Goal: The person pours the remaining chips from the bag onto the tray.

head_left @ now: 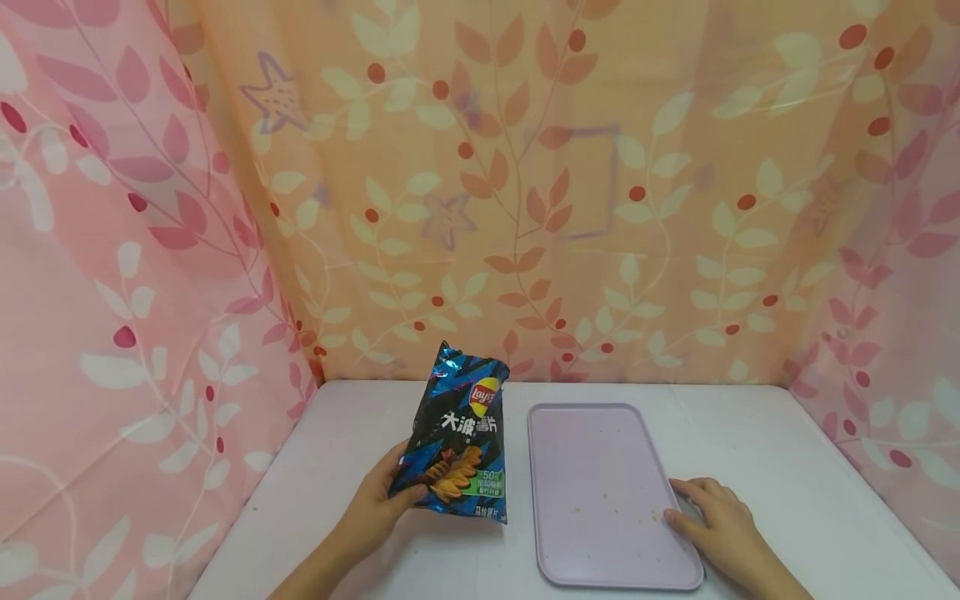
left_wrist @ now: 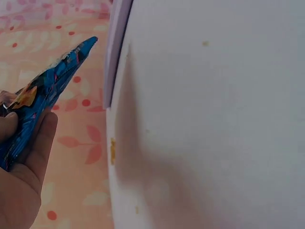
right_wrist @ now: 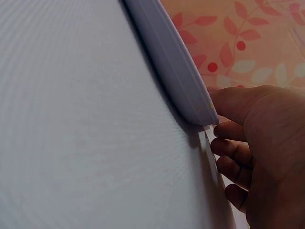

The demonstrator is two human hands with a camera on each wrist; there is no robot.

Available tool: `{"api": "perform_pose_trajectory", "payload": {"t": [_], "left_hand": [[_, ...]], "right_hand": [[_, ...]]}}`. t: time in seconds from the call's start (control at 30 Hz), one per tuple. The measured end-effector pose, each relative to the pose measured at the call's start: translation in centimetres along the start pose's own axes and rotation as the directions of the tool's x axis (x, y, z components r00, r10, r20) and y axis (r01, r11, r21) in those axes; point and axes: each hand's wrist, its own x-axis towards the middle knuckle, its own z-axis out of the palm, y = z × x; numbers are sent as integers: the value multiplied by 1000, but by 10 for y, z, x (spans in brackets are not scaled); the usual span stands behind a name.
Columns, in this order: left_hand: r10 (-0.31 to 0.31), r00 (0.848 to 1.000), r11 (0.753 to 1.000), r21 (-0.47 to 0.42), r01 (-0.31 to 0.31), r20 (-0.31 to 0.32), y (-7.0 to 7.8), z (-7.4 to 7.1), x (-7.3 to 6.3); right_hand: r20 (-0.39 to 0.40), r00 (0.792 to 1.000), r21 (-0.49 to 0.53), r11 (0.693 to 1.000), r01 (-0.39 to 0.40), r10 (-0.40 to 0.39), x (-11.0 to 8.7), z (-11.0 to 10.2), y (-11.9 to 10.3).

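My left hand (head_left: 381, 493) grips a blue and black bag of Lay's potato chips (head_left: 457, 433) by its lower left side, thumb across the front and fingers behind. The bag is tilted, its printed front towards me, held up over the table. In the left wrist view the chip bag (left_wrist: 45, 90) shows edge-on between thumb and fingers. To its right lies a pale purple tray (head_left: 600, 467) with a few crumbs. My right hand (head_left: 722, 523) holds the tray's right edge, thumb over the rim. In the right wrist view the other fingers (right_wrist: 233, 150) curl beside the rim.
The white table (head_left: 765, 442) carries the tray and has some small specks on it. A patterned orange curtain (head_left: 525, 208) hangs along the back, with pink curtains (head_left: 150, 292) at both sides close to the table's edges.
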Motion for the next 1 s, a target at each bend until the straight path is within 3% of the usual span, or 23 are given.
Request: {"api": "perform_pose_trajectory", "payload": {"t": [0.2, 0.37, 0.5, 0.63, 0.87, 1.0], "left_hand": [[123, 992, 989, 87, -121, -19, 16, -3, 8], [234, 972, 965, 127, -231, -10, 27, -4, 15], [283, 959, 946, 161, -282, 17, 35, -3, 21], [286, 957, 941, 174, -289, 43, 45, -1, 27], [206, 976, 968, 129, -214, 74, 60, 3, 37], [195, 977, 970, 130, -205, 88, 65, 5, 44]], "right_hand": [[-8, 1000, 2, 1000, -4, 4, 1, 2, 2], [-9, 1000, 5, 1000, -2, 2, 2, 4, 2], [-19, 1000, 6, 1000, 4, -4, 2, 4, 2], [-22, 1000, 5, 1000, 8, -8, 2, 3, 1], [-3, 1000, 1, 1000, 6, -6, 2, 2, -1], [5, 1000, -4, 1000, 3, -3, 3, 1, -2]]}}
